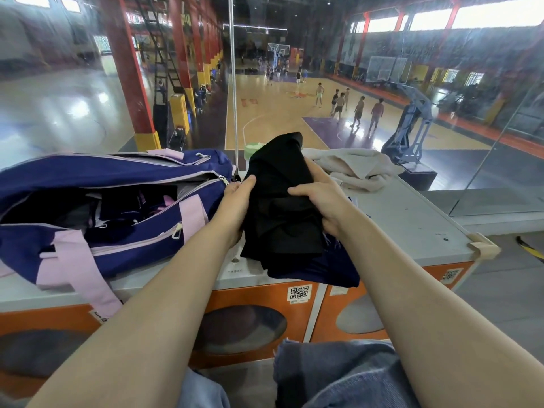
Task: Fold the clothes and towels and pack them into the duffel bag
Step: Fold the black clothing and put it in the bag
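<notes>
A bundled black fabric garment [282,207] is held between both hands above the grey table [412,225]. The left hand [235,201] is pressed against the garment's left side, with the thumb laid over the front of the cloth and the fingers hidden behind it. The right hand [318,201] is curled round the garment's right side, its fingers wrapped across the front folds. The lower end of the garment is seen resting on a dark navy cloth [329,269] that is spread at the near edge of the table.

To the left, a navy duffel bag with pale pink straps and trim [117,213] is laid on the table, its main zip open and dark items visible inside. Behind the right hand, a crumpled beige towel [356,169] is piled on the table, and a pale green object [253,148] is partly hidden behind the garment. Beyond the glass, a basketball court with players is seen.
</notes>
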Demonstrator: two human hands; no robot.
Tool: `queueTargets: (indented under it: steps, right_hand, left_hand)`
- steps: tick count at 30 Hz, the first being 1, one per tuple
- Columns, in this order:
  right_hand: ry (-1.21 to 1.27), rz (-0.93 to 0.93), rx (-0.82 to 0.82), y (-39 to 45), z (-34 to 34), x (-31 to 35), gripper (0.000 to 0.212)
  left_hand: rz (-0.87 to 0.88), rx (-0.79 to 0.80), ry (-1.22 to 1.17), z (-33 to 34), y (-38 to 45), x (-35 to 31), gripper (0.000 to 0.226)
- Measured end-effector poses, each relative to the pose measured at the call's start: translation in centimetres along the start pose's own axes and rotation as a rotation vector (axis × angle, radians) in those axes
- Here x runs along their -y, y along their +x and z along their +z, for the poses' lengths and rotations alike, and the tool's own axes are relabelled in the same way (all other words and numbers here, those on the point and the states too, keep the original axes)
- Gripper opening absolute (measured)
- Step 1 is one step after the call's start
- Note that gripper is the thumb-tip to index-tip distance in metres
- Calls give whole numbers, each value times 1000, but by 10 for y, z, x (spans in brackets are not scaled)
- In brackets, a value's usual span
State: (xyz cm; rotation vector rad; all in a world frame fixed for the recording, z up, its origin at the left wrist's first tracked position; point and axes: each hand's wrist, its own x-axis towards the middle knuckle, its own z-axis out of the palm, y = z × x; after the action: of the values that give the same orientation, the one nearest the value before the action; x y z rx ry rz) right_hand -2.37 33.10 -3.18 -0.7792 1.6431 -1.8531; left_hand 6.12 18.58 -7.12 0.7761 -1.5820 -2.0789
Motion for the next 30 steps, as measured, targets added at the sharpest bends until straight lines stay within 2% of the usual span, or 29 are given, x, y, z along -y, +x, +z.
queueTargets:
  steps: [2,3,8,11,15,17,22,25,30]
  right_hand:
    - [49,-37,1,-1,1,5,69]
    - [66,-53,7,-2,1,7,69]
    - [107,-90,36,-3,5,15,72]
    - [89,-76,51,-2,4,16,72]
    - [43,-78,24,-1,1,17,73]
    - [-86,-93,-30,-2,1,17,68]
    - [-414,-186,-53,-10,14,22,29]
    - [-529,-219,-13,-11,18,23,29]
    - [-558,-191,15,-9,16,19,37]
  left_hand:
    - [-91,140,-124,2,-10,-8,46]
    - [-123,202,-152,3,-14,-10,46]
    - [-242,320,-258,1,-23,-15,66]
    - [-242,355,-355,2,-23,-13,69]
    - [-149,320,-420,6,-25,-17,56]
    - [-126,320,-381,6,-27,-20,48]
    - [-65,259,-232,8,-25,-15,43]
    - [-16,156,-192,8,-23,-12,60]
    - [94,88,-113,6,-27,-19,39]
